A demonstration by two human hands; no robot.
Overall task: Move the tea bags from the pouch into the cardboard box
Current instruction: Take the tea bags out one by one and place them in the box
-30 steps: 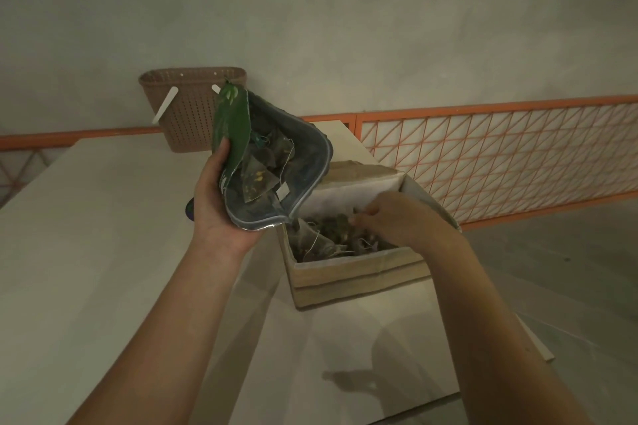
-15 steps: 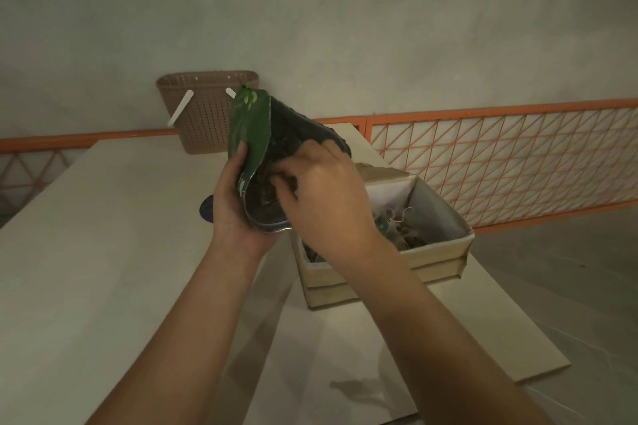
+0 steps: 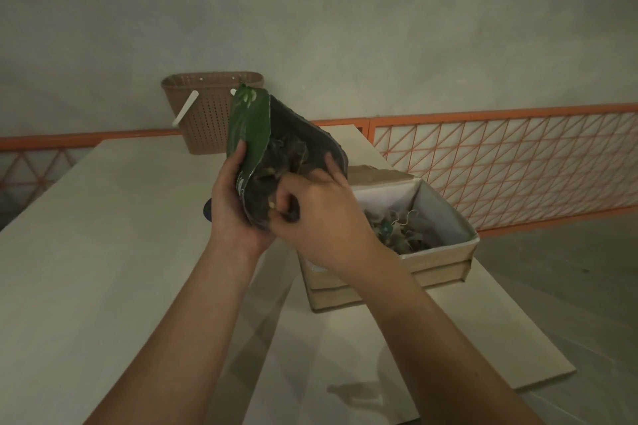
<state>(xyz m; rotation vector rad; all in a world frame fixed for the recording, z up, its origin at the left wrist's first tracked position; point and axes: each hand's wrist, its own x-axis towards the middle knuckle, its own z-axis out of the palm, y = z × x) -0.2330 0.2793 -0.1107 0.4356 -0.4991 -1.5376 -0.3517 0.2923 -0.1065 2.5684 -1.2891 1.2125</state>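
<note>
My left hand (image 3: 232, 209) is gripping the pouch (image 3: 253, 134) open-mouthed toward me so my right hand (image 3: 321, 214), fingers curled inside, can be fishing out tea bags for the box (image 3: 442, 257).

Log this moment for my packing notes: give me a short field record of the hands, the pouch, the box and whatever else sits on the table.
left hand: grips the green pouch from its left side, holding it up above the table
right hand: fingers reach into the pouch's open mouth; whether they hold a tea bag is hidden
cardboard box: open, right of the pouch, on the table
tea bags: a pile with strings in the box
basket: brown, perforated, at the table's far edge
</note>
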